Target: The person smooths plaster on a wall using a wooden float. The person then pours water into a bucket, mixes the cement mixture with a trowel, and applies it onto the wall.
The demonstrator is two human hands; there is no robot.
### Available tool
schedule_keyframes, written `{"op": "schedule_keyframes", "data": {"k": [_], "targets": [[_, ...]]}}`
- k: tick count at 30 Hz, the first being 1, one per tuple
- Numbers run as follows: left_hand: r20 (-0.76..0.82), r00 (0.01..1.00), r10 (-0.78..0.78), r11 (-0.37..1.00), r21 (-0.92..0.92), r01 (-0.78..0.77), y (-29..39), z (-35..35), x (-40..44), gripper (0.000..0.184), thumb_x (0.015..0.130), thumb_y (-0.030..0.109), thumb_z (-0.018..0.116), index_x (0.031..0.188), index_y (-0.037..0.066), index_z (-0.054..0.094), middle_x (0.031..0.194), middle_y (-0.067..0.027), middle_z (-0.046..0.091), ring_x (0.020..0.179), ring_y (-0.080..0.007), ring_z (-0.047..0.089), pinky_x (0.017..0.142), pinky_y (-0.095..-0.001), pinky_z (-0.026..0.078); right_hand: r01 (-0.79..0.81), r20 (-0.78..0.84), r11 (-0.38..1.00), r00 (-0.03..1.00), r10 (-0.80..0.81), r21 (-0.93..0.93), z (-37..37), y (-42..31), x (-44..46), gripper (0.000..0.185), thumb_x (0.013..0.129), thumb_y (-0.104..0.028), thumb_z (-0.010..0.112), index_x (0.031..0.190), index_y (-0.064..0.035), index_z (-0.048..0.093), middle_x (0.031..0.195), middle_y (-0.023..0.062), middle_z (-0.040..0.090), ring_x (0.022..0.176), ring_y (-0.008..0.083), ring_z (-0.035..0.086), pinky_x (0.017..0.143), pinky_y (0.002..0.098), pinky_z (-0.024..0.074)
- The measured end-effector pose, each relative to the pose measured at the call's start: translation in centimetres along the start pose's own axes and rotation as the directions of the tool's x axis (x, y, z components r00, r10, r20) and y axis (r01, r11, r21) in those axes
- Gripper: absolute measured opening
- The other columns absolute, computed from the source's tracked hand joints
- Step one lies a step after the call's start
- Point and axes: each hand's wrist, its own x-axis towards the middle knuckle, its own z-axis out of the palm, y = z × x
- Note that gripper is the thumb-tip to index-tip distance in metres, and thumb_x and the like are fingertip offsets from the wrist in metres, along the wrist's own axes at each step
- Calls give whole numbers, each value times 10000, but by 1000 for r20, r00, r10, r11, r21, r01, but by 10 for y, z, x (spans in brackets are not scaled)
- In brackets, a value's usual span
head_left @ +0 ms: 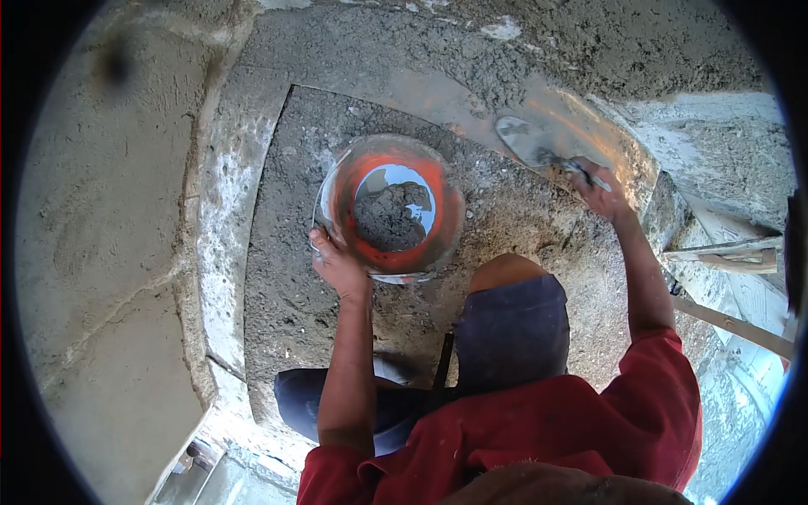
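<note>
My left hand point(341, 265) is closed on the near-left edge of a round bucket point(446, 202), orange inside and smeared with grey. Wet grey mortar point(389, 217) lies in the bucket with some bright watery patches around it. To the right, my right hand point(602, 192) grips the handle of a trowel point(526, 141). Its grey blade points away to the left and lies against a smooth, wet, brownish strip point(581, 122); whether it presses on that surface I cannot tell.
Rough, crumbly ground point(290, 194) surrounds the bucket. A long pale edge point(225, 227) runs down the left, beside a cracked, plastered surface point(109, 252). Wooden pieces point(732, 324) stick out at the right. My bent knee point(513, 328) is close to the bucket.
</note>
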Motion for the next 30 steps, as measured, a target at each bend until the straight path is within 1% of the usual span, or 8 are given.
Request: {"op": "schedule_keyframes", "data": {"k": [6, 8, 9, 13, 16, 23, 27, 30], "targets": [[5, 1000, -26, 995, 101, 25, -2, -3, 1, 675, 1115, 515, 320, 1266, -84, 592, 1190, -145, 658, 1056, -218, 628, 942, -374, 511, -37, -287, 998, 958, 19, -58, 4, 34, 50, 305, 973, -361, 648, 1135, -109, 702, 907, 183, 733, 856, 380, 718, 757, 439, 551], [19, 1000, -21, 991, 131, 19, -4, -5, 1, 685, 1115, 518, 319, 1270, -93, 588, 1194, -146, 658, 1055, -221, 628, 941, -372, 511, 157, -399, 976, 894, -206, -153, 24, 9, 123, 334, 966, -401, 650, 1140, -121, 702, 932, 188, 736, 912, 399, 718, 778, 454, 557], [29, 999, -16, 988, 156, 11, -8, -9, 4, 690, 1114, 519, 319, 1273, -97, 585, 1196, -147, 657, 1056, -223, 628, 942, -372, 511, -11, -292, 976, 955, -54, -217, 18, -34, 157, 369, 952, -439, 654, 1143, -127, 704, 977, 190, 736, 965, 393, 714, 810, 469, 562], [-53, 998, 29, 975, 224, -16, -14, -7, 8, 688, 1117, 512, 316, 1262, -101, 594, 1185, -147, 662, 1047, -230, 630, 945, -376, 512, 104, -238, 938, 952, -190, -330, 54, -20, 278, 472, 937, -531, 640, 1180, -131, 699, 1025, 180, 745, 1029, 379, 708, 874, 480, 560], [-74, 996, 49, 991, 131, -39, -4, 6, 1, 630, 1126, 475, 336, 1039, -70, 640, 997, -103, 658, 891, -193, 575, 856, -367, 487, 147, -218, 945, 952, -215, -291, 48, -20, 268, 526, 932, -580, 626, 1211, -138, 696, 1050, 180, 747, 1033, 374, 709, 900, 469, 558], [-58, 994, 92, 992, 97, -86, -14, -1, 7, 654, 1125, 473, 335, 1058, -98, 648, 983, -113, 664, 882, -201, 575, 836, -367, 489, 127, -345, 983, 924, -167, -134, 15, -48, 196, 541, 945, -560, 629, 1293, -149, 682, 1082, 198, 743, 1039, 360, 712, 937, 448, 551], [-42, 992, 121, 983, 147, -113, -6, 0, 6, 669, 1124, 468, 339, 1044, -116, 655, 1001, -134, 675, 894, -203, 580, 839, -365, 487, 217, -220, 918, 929, -299, -332, -34, -64, 158, 564, 960, -514, 642, 1288, -56, 677, 1134, 229, 730, 1074, 402, 697, 942, 460, 547], [-53, 988, 143, 969, 212, -129, 4, 3, 0, 667, 1120, 463, 346, 1002, -114, 661, 963, -123, 676, 858, -200, 574, 830, -373, 487, 224, -259, 947, 924, -282, -232, -60, -87, 124, 583, 958, -499, 657, 1280, -14, 676, 1163, 245, 721, 1096, 413, 690, 959, 471, 541]]}}
